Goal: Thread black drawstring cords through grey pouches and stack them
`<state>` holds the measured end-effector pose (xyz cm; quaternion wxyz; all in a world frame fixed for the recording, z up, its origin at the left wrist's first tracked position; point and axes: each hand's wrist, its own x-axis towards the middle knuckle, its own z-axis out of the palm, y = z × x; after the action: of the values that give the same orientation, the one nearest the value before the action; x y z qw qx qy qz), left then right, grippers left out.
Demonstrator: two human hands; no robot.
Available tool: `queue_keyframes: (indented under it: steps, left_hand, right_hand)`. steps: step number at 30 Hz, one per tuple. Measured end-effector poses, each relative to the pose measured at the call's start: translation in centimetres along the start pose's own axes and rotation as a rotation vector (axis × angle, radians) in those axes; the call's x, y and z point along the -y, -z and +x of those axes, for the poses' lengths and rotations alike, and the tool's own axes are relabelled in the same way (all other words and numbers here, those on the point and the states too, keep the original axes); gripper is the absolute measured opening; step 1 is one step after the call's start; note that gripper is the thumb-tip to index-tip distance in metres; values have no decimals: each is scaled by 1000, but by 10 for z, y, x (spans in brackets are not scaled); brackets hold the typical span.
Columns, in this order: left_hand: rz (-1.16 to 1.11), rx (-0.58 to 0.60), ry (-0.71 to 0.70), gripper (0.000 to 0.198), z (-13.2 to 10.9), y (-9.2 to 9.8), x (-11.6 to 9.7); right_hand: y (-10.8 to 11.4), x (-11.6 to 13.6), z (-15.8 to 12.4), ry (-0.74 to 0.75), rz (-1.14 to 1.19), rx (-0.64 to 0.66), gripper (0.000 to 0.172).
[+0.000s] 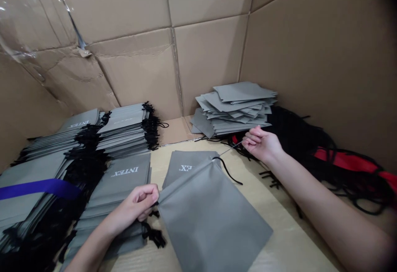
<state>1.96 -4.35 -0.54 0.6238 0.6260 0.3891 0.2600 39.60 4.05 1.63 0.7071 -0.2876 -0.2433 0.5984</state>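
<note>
A plain grey drawstring bag (214, 218) hangs slanted in front of me, its top hem stretched between my hands. My left hand (141, 201) pinches the hem's left corner, where a bit of black cord shows. My right hand (260, 141) is closed on a thin metal rod (230, 149) that runs to the hem's right corner. From that same corner a black cord (229, 172) dangles loose. Behind the bag, another grey bag with white INTEX lettering (187, 168) lies on the table, partly covered.
Stacked grey bags with black cords (122, 129) fill the left side, one bundle crossed by a blue strap (40, 187). A pile of grey bags (238, 106) stands at the back. Black cords (297, 135) and red cloth (347, 162) lie right. Cardboard walls (211, 53) enclose the table.
</note>
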Motion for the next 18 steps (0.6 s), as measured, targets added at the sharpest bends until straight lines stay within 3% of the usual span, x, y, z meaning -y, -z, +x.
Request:
queue_keyframes:
  steps: [12,16,18]
  left_hand:
    - [337,15,-4,42,-9,16,-5]
    - [298,-105,31,43,-16,29,0]
    - [267,-98,48,44,-16,35,1]
  right_hand:
    - [12,20,4,119,8,-89,28]
    - [23,41,2,232,53,-147,30]
    - [24,44,2,249,56,-132,29]
